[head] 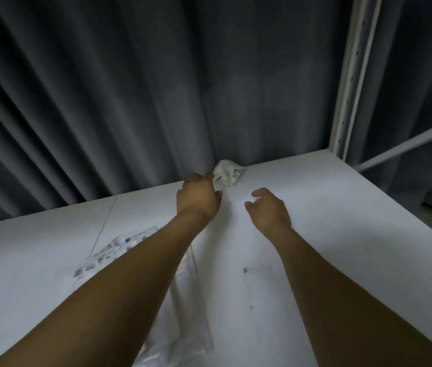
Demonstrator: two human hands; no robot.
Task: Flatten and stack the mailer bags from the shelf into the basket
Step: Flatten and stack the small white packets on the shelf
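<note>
The crumpled white plastic mailer bag (227,172) lies at the back edge of the white shelf (341,234), at 1 o'clock from my left hand (199,201), whose fingers curl against it; whether they grip it I cannot tell. My right hand (269,211) hovers, fingers apart. A flat clear mailer bag (183,313) lies at 7 o'clock, under my left forearm

We see dark, barcode-like print on the crumpled mailer bag (228,174) and on the flat mailer bag (119,247), but none of it is legible.
</note>
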